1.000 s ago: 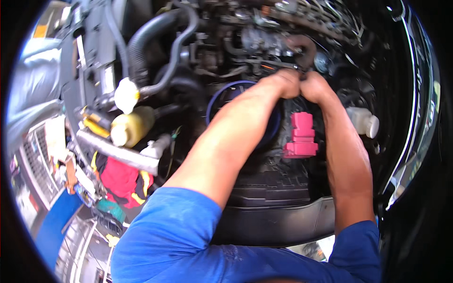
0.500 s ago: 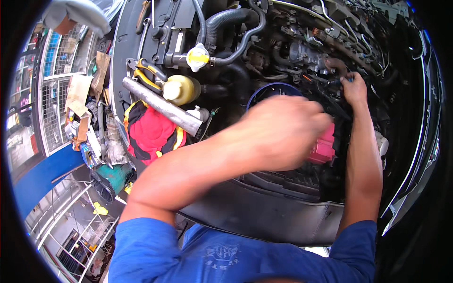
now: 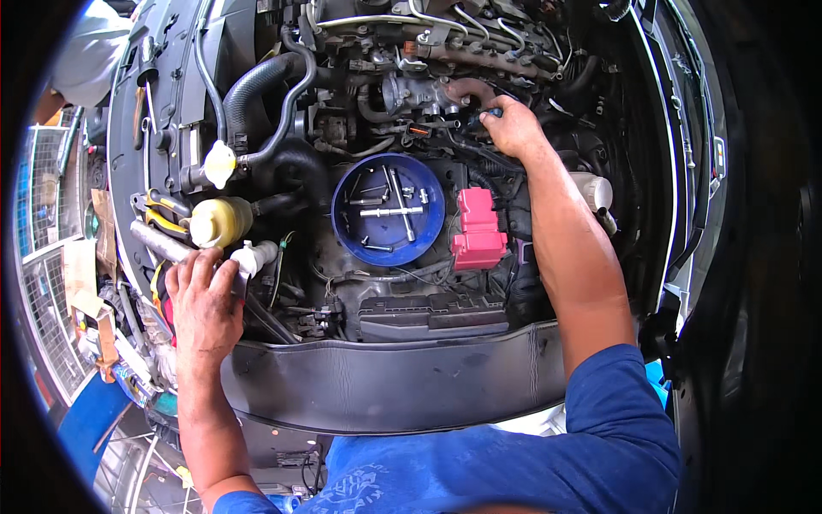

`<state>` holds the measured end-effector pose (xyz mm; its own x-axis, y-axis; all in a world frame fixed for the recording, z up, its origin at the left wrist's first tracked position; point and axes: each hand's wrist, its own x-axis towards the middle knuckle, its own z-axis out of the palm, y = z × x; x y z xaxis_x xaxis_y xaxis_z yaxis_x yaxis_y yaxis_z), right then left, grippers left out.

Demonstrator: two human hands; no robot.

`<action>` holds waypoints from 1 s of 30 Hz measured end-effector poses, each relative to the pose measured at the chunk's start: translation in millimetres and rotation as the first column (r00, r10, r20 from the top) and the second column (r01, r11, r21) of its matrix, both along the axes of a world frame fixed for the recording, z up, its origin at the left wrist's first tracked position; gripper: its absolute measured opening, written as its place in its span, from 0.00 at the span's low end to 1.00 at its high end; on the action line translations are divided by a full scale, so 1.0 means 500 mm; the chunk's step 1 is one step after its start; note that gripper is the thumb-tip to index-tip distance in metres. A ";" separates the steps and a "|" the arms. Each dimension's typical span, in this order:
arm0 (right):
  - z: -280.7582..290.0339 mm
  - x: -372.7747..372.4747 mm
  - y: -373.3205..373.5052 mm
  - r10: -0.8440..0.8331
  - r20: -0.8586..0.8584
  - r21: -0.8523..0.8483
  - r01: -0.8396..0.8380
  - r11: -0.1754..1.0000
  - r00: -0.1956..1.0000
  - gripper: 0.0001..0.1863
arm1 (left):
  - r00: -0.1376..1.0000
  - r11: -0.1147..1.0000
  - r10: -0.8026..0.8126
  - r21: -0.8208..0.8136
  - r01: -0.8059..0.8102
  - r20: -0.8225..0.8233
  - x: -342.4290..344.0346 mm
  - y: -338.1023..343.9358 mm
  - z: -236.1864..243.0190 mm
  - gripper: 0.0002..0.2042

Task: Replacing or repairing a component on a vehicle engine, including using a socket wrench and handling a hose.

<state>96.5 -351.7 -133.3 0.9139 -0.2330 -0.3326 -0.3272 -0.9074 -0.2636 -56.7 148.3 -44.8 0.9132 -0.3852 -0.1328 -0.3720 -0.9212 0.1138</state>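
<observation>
My right hand (image 3: 514, 128) is closed on a small blue-and-black tool (image 3: 486, 114) beside a rusty curved pipe (image 3: 469, 89) in the engine bay. My left hand (image 3: 208, 304) rests, fingers apart and bent, at the end of a silver tube (image 3: 158, 238), beside a white reservoir (image 3: 255, 255); what is under the fingertips is partly hidden. A blue round tray (image 3: 341, 218) holding several sockets, bolts and metal bars sits mid-bay, left of a pink box cover (image 3: 479, 244).
Yellow-handled pliers (image 3: 163, 216), a yellow reservoir (image 3: 214, 223) and wrenches (image 3: 145, 128) lie along the left. A padded black cover (image 3: 385, 385) spans the near edge. Someone's grey-clothed body (image 3: 90, 47) shows top left, above wire racks (image 3: 47, 283).
My left hand has moved from the engine's middle down and left to beside the silver tube, uncovering the blue tray. My right hand stays at the engine near the curved pipe.
</observation>
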 end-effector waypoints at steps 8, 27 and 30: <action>-0.040 -0.016 -0.014 -0.060 0.025 0.171 0.055 0.984 0.998 0.26 | 0.940 0.948 0.048 -0.311 0.063 0.337 0.022 0.023 0.057 0.19; -0.067 -0.071 -0.011 -0.090 0.247 0.147 0.054 0.988 0.965 0.23 | 0.987 -0.318 -0.139 -0.940 -0.123 -0.082 0.227 -0.401 0.140 0.19; -0.079 -0.063 -0.016 -0.172 0.185 0.239 0.126 0.963 0.968 0.24 | 0.961 -0.162 -0.273 -0.987 -0.017 0.028 0.324 -0.533 0.096 0.17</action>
<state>65.1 -359.6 -173.0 0.9277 -0.3129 -0.2038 -0.3733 -0.7626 -0.5283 105.1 -118.4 3.0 0.8482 -0.3132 0.4272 -0.3108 0.3589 0.8801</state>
